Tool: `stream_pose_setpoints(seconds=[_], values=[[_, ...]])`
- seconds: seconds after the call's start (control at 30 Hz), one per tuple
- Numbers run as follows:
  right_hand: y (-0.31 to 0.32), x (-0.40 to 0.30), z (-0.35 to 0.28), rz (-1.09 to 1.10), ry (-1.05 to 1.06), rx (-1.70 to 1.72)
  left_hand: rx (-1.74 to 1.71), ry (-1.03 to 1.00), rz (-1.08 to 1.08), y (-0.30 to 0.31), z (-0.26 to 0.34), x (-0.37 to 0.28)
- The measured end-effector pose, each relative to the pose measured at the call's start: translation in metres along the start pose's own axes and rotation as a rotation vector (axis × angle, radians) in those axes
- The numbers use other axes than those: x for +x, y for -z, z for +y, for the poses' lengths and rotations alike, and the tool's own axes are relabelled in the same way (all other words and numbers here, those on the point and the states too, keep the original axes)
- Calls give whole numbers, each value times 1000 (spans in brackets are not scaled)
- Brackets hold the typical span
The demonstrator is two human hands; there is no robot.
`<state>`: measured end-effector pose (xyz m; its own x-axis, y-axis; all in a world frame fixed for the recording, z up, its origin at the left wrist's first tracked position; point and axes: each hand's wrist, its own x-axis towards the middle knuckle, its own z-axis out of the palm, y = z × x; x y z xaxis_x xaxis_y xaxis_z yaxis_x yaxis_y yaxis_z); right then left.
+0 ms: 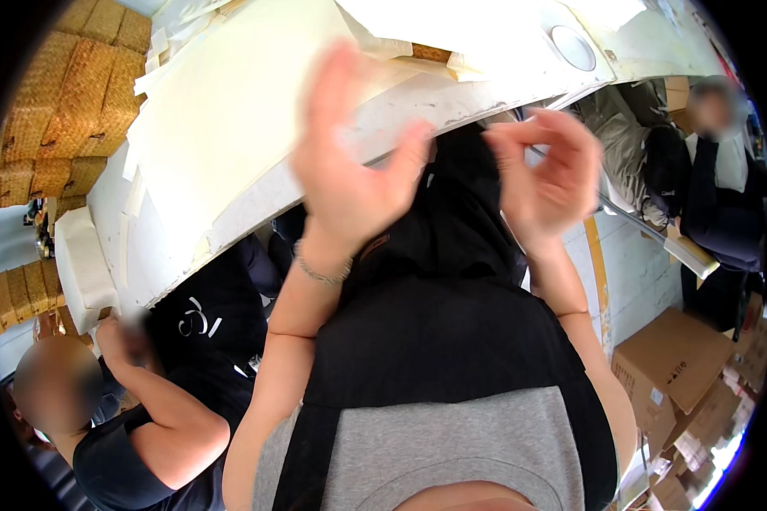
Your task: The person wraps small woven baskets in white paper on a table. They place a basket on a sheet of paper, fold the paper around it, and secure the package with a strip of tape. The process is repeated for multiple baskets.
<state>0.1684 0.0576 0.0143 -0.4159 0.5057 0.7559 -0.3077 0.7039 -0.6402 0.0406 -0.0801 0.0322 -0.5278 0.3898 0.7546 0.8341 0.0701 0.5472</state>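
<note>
Both my hands are raised above the near edge of a white table (422, 105), blurred by motion. My left hand (358, 153), with a chain bracelet at the wrist, has its fingers and thumb apart and nothing visible between them. Pale sheets (230, 121) lie on the table beneath and to the left of it. My right hand (546, 172) is over the table's edge at the right, its fingers curled towards the thumb; whether something thin is between the fingertips cannot be told. Below the hands is my black apron (447, 332).
Woven boxes (70, 96) are stacked at the far left, near a pale fabric-covered box (86, 268). A co-worker (166, 421) is at the lower left, another (722, 191) at the right. A round white lid or dish (573, 48) lies on the table. Cardboard boxes (677, 358) stand at the right.
</note>
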Motion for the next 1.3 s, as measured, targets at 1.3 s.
stream_pose_setpoints(seconds=[1.3], values=[[-36, 58, 41, 243, -145, 359, -587, 421, -798, -45, -23, 141]])
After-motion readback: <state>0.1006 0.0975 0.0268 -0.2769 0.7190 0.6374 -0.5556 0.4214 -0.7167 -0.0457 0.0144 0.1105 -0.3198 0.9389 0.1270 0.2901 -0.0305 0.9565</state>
